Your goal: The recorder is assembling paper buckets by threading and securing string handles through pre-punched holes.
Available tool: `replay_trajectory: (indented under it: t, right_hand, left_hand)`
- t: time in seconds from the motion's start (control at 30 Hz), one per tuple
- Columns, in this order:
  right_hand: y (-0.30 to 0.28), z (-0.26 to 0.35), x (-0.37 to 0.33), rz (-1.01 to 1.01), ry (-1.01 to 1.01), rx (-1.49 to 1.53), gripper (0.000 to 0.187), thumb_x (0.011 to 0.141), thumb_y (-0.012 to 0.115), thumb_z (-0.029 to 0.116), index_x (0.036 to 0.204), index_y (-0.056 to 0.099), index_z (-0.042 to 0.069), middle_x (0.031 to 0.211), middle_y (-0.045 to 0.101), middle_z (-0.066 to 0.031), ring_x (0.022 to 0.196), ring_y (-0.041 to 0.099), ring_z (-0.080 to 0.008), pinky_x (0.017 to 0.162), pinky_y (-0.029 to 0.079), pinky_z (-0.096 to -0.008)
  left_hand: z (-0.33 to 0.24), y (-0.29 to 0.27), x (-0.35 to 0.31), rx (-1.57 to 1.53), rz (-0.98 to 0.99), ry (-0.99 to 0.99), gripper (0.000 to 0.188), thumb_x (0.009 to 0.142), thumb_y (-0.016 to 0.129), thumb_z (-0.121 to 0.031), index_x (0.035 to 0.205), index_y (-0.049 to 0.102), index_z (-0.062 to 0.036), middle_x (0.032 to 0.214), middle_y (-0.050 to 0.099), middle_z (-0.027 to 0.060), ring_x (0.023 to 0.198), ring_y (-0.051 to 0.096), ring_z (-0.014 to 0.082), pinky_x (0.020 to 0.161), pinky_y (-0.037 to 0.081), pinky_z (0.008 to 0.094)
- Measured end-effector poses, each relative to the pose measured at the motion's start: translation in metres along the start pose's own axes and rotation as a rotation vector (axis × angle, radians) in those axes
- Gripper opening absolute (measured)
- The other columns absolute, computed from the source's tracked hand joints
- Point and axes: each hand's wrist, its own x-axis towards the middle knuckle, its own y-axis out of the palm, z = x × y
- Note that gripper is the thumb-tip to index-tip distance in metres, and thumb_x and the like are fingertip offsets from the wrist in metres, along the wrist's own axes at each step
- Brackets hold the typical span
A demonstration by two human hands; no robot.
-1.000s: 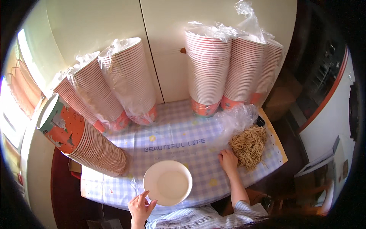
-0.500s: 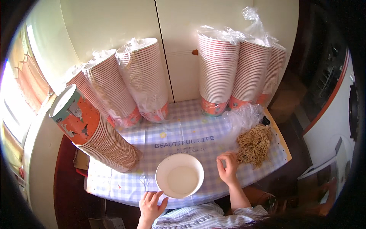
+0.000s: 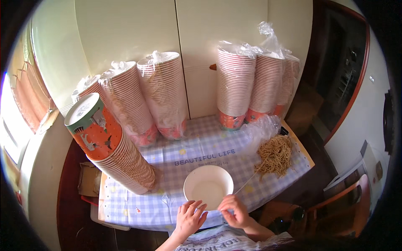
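A white paper bowl (image 3: 208, 175) stands upright at the near middle of the table, its inside facing up. Fingers apart, my left hand (image 3: 190, 216) lies at the bowl's near left rim and holds nothing. My right hand (image 3: 235, 211), beside the bowl's near right rim, has its fingers pinched on the end of a thin tan string (image 3: 248, 183). That string stretches up and right to a tangled pile of tan string (image 3: 274, 154). At the left leans a tall stack of orange and green patterned paper bowls (image 3: 125, 159), upside down.
Several plastic-wrapped stacks of paper bowls (image 3: 161, 96) line the back left, and more wrapped stacks (image 3: 236, 83) stand at the back right. Crumpled clear plastic (image 3: 264, 129) lies behind the string pile. A checked cloth (image 3: 167, 180) covers the table. A wooden chair (image 3: 341, 207) stands at the lower right.
My right hand has moved left to the bowl, now pinching a string drawn from the pile. My left hand has shifted right along the bowl's near side. The whole view has shifted slightly.
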Motion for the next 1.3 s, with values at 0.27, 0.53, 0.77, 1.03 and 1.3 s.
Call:
replay_trajectory:
  t: [0.27, 0.53, 0.77, 1.03, 1.3]
  right_hand:
    - [0.036, 0.014, -0.003, 0.177, 0.131, 0.278, 0.015, 0.078, 0.063, 0.004, 0.088, 0.052, 0.006, 0.076, 0.056, -0.0052, 0.051, 0.05, -0.0152, 0.045, 0.039, -0.0259]
    - [0.009, 0.006, 0.002, 0.234, 0.253, 0.169, 0.011, 0.076, 0.064, 0.001, 0.085, 0.058, 0.004, 0.075, 0.059, -0.0056, 0.054, 0.052, -0.0113, 0.048, 0.041, -0.0226]
    - [0.015, -0.02, 0.013, 0.164, 0.31, 0.015, 0.012, 0.075, 0.065, 0.0, 0.085, 0.061, 0.004, 0.076, 0.06, -0.0053, 0.055, 0.053, -0.0109, 0.047, 0.042, -0.0228]
    - [0.031, -0.028, 0.041, 0.044, 0.259, 0.006, 0.011, 0.075, 0.064, -0.001, 0.085, 0.062, 0.002, 0.077, 0.059, -0.0055, 0.059, 0.052, -0.0087, 0.05, 0.04, -0.0195]
    - [0.035, -0.048, 0.041, 0.12, 0.278, -0.016, 0.012, 0.077, 0.064, 0.003, 0.088, 0.059, 0.004, 0.079, 0.06, -0.0066, 0.066, 0.059, -0.0165, 0.054, 0.046, -0.0266]
  left_hand:
    - [0.013, -0.005, 0.006, 0.049, -0.024, 0.034, 0.02, 0.063, 0.071, -0.015, 0.08, 0.059, -0.0163, 0.081, 0.057, -0.0045, 0.081, 0.054, 0.0152, 0.07, 0.037, 0.0324]
    - [0.016, -0.004, 0.009, -0.103, -0.185, -0.285, 0.014, 0.069, 0.067, -0.007, 0.078, 0.058, -0.0109, 0.074, 0.06, 0.0, 0.071, 0.056, 0.0175, 0.065, 0.034, 0.032]
    - [0.014, 0.001, -0.013, -0.188, -0.274, -0.447, 0.014, 0.07, 0.066, -0.004, 0.08, 0.056, -0.0076, 0.073, 0.06, 0.0036, 0.067, 0.057, 0.0203, 0.062, 0.036, 0.0326]
    - [0.008, 0.018, -0.028, -0.503, -0.234, -0.503, 0.022, 0.073, 0.063, 0.003, 0.091, 0.055, -0.0048, 0.076, 0.058, 0.0107, 0.065, 0.057, 0.0244, 0.057, 0.046, 0.031]
    - [0.002, 0.028, -0.028, -0.665, -0.077, -0.435, 0.025, 0.074, 0.064, -0.004, 0.095, 0.051, -0.0026, 0.079, 0.059, 0.0124, 0.067, 0.059, 0.0267, 0.06, 0.047, 0.0322]
